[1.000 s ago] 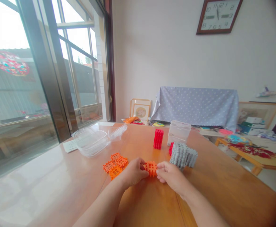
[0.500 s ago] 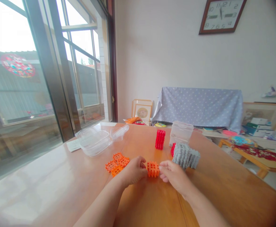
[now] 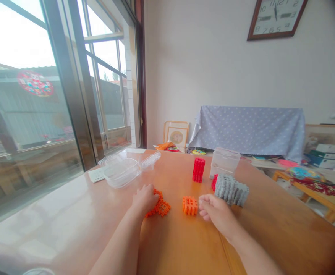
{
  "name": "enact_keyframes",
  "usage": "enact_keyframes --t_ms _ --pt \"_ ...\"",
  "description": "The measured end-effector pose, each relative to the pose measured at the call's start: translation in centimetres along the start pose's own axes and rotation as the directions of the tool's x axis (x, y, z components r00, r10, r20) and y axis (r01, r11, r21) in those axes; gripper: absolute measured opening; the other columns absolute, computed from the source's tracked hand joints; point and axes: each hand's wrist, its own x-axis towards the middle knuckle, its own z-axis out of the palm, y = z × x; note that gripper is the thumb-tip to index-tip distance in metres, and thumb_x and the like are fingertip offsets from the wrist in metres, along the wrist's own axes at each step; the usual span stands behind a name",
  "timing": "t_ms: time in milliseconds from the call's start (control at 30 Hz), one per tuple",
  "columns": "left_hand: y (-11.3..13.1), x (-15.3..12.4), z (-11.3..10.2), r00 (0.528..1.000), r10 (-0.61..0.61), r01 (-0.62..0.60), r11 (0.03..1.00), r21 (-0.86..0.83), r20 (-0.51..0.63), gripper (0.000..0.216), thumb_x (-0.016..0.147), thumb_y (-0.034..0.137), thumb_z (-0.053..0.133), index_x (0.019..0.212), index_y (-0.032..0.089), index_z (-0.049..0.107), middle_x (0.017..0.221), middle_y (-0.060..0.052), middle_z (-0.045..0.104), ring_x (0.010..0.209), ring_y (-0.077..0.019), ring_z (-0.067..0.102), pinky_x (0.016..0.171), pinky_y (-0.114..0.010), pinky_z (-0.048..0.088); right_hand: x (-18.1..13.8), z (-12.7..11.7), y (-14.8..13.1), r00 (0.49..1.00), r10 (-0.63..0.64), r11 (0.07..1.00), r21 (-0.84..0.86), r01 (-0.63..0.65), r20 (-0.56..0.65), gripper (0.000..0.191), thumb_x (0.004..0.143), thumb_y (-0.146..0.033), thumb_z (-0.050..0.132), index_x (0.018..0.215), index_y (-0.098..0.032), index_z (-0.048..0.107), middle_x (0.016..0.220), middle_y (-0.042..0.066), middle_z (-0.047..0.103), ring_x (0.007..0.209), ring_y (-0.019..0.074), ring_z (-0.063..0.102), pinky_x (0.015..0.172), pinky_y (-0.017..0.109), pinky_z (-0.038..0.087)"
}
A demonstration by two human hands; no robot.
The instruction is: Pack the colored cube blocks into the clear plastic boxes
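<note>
left hand (image 3: 146, 199) moves off from the orange stack (image 3: 190, 206) since the earlier frame and now lies over the loose orange tiles (image 3: 164, 209), while the right hand (image 3: 213, 208) stays close to the stack. the orange stack is a short row of toothed lattice tiles set face to face, standing on the bare surface (image 3: 178, 244) between the two hands. the loose orange tiles lie spread and overlapping to its left, partly covered by the left hand. that hand's fingers are bent down onto the pile; whether they are wide or already pinching a tile cannot be told. the right hand has its fingers loosely curled just beside the stack, with nothing seen in its grip.

the step in hand looks like taking another tile from the pile; the next move seems to call for a thin edge pinch that frees one tile from those overlapping it, with the right hand ready to steady the stack.

farther out, the grey tile block (image 3: 228, 189) stands beyond the right hand, with red tiles (image 3: 214, 182) at its far left end. behind are the upright red stack (image 3: 198, 170) and a clear plastic box (image 3: 225, 163); a clear plastic tub (image 3: 121, 173) sits off to the left.
</note>
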Motion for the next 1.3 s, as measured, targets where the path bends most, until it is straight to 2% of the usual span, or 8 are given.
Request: enact_keyframes --t_ms 167,367,567,667,900,1067,1167,1300 --pt "0.5 -0.4 0.5 0.985 0.174 -0.174 0.984 -0.042 -0.003 0.031 0.081 0.038 0.058 0.109 0.025 0.062 0.119 -0.010 0.064 0.114 -0.0312 0.053 0.092 -0.039 0.040 -0.1 0.0 -0.2 1.000 0.010 1.000 -0.016 -0.010 -0.007 0.035 0.083 -0.047 0.058 0.100 -0.017 0.063 0.084 0.004 0.069 0.072 0.0171 0.067 0.063 0.028 0.050" --pt "1.1 -1.0 0.0 0.980 0.198 -0.199 0.979 0.044 0.010 0.032 0.075 0.045 0.062 0.098 0.024 0.064 0.117 -0.011 0.064 0.113 -0.0340 0.052 0.093 -0.043 0.039 0.1 0.1 0.0 0.999 0.024 0.999 -0.036 -0.025 -0.023 0.036 0.082 -0.047 0.059 0.100 -0.016 0.064 0.083 0.005 0.070 0.074 0.0189 0.067 0.064 0.030 0.050" --pt "2.1 -1.1 0.2 0.977 0.207 -0.203 0.975 0.090 -0.048 0.042 0.073 0.059 0.063 0.094 0.022 0.065 0.112 -0.013 0.066 0.113 -0.0360 0.053 0.095 -0.045 0.037 0.0 0.2 -0.2 0.999 0.016 0.999 -0.035 -0.018 -0.052 0.035 0.081 -0.046 0.058 0.099 -0.017 0.065 0.082 0.005 0.070 0.072 0.0182 0.067 0.063 0.030 0.050" --pt "2.7 -1.2 0.3 0.975 0.208 -0.199 0.974 0.106 -0.077 0.041 0.073 0.056 0.064 0.094 0.021 0.065 0.111 -0.014 0.067 0.111 -0.0358 0.053 0.095 -0.046 0.036 -0.2 0.3 -0.5 0.998 0.021 0.999 -0.025 -0.023 -0.058 0.034 0.079 -0.046 0.062 0.097 -0.017 0.066 0.081 0.005 0.070 0.071 0.0183 0.067 0.062 0.029 0.050" --pt "3.4 -1.2 0.1 0.985 0.163 -0.156 0.981 0.114 -0.056 0.017 0.081 0.036 0.057 0.080 0.021 0.065 0.092 -0.011 0.073 0.096 -0.0291 0.062 0.089 -0.040 0.038 -0.4 0.2 -1.0 0.997 0.012 1.000 0.003 -0.011 -0.078 0.035 0.076 -0.047 0.066 0.094 -0.017 0.067 0.077 0.005 0.071 0.069 0.0187 0.067 0.059 0.028 0.050" --pt "3.5 -1.1 -0.8 0.986 0.150 -0.140 0.980 0.139 -0.071 0.028 0.091 0.031 0.045 0.075 0.019 0.064 0.083 -0.011 0.074 0.083 -0.0262 0.067 0.089 -0.040 0.037 -0.5 0.2 -0.9 0.995 -0.006 1.000 0.030 0.009 -0.097 0.036 0.076 -0.049 0.066 0.093 -0.017 0.068 0.076 0.005 0.072 0.067 0.0184 0.067 0.058 0.028 0.050" --pt "3.5 -1.2 -1.6 0.983 0.119 -0.099 0.985 0.142 -0.140 0.033 0.096 0.028 0.037 0.079 0.019 0.064 0.082 -0.012 0.074 0.084 -0.0261 0.068 0.089 -0.040 0.036 -0.5 -0.1 -1.0 0.996 -0.001 0.999 0.037 0.004 -0.093 0.038 0.075 -0.050 0.067 0.093 -0.017 0.069 0.078 0.006 0.072 0.068 0.0192 0.068 0.059 0.029 0.051" --pt "3.4 -1.2 -2.0 0.952 0.088 -0.070 0.995 0.070 -0.294 0.037 0.100 0.033 0.028 0.093 0.022 0.061 0.089 -0.009 0.074 0.087 -0.0249 0.067 0.080 -0.035 0.036 -0.5 -0.5 -1.3 0.992 -0.020 0.998 0.061 0.028 -0.123 0.040 0.075 -0.051 0.068 0.094 -0.017 0.069 0.079 0.007 0.073 0.069 0.0205 0.069 0.061 0.031 0.052"
